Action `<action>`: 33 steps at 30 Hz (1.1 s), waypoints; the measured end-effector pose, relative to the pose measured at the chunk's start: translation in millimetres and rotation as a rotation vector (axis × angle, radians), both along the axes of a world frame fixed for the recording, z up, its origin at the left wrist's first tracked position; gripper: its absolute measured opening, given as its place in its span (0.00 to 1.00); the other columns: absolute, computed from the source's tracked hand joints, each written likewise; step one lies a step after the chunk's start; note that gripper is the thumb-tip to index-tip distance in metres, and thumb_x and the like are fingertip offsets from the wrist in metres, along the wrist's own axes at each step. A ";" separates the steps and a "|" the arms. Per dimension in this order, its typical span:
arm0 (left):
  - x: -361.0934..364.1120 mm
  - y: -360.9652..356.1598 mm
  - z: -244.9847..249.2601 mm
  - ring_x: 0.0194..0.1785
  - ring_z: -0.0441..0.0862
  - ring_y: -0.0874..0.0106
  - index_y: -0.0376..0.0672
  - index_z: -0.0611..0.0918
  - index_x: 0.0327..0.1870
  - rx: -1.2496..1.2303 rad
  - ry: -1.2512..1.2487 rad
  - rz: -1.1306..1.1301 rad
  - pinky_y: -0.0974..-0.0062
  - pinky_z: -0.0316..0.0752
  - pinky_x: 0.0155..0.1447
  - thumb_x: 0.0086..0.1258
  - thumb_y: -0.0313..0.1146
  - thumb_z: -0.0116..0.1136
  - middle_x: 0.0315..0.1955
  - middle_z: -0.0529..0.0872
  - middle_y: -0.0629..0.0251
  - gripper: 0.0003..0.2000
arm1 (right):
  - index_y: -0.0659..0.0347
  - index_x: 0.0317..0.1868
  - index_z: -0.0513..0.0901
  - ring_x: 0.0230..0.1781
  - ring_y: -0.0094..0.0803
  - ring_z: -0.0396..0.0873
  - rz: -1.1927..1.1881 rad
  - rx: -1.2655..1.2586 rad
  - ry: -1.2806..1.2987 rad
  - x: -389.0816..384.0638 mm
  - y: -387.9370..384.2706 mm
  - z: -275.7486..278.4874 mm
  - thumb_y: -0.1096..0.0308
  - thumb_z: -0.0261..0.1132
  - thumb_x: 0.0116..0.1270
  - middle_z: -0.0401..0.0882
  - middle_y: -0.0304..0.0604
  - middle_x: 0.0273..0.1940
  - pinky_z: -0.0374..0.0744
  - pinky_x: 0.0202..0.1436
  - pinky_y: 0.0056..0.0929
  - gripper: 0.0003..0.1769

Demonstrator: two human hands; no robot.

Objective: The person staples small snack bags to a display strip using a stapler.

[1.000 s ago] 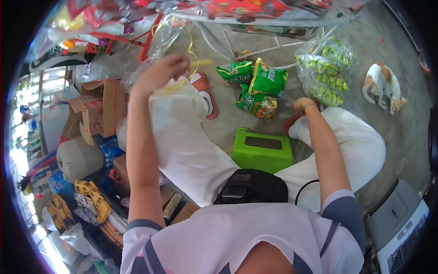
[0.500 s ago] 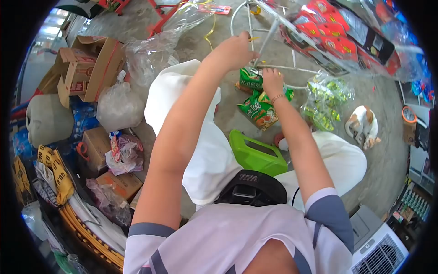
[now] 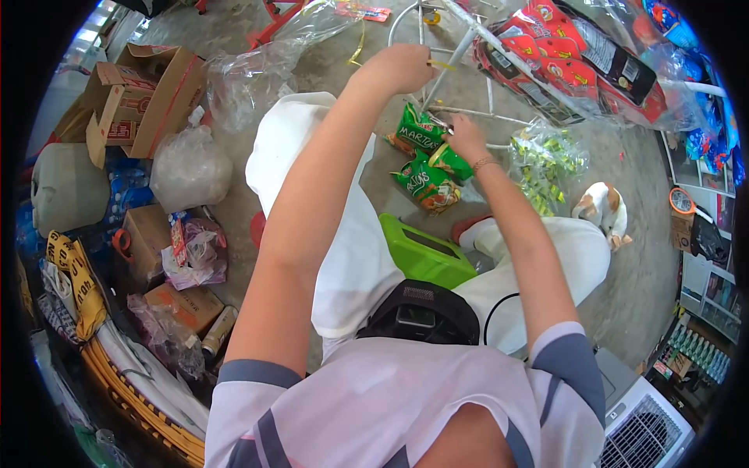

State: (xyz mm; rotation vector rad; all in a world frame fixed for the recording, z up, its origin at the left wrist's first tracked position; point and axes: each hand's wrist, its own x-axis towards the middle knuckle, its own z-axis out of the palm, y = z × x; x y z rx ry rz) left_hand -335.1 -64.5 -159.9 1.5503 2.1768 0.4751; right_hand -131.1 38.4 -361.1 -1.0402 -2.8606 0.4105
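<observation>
Three green snack packs (image 3: 421, 134) lie bunched on the floor (image 3: 640, 288), well inside its right edge and just beside the white metal frame (image 3: 462, 48). The left hand (image 3: 402, 69) pinches a thin yellow strip (image 3: 442, 65) above them. The right hand (image 3: 468, 140) is at the packs, fingers bent inward; whether its grip closes on a pack or a small shiny item cannot be told. Judged progress: the green packs are grouped but appear unhung, whereas red packs (image 3: 558, 48) in clear plastic are up on the frame
</observation>
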 end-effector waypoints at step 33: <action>49.6 -12.5 45.0 0.52 0.79 0.75 0.36 0.76 0.58 0.082 -1.093 -0.258 0.74 0.72 0.59 0.68 0.37 0.61 0.50 0.82 0.63 0.21 | 0.62 0.44 0.79 0.35 0.17 0.71 0.038 -0.831 0.643 108.6 -4.5 259.5 0.68 0.74 0.57 0.76 0.30 0.35 0.71 0.40 0.18 0.17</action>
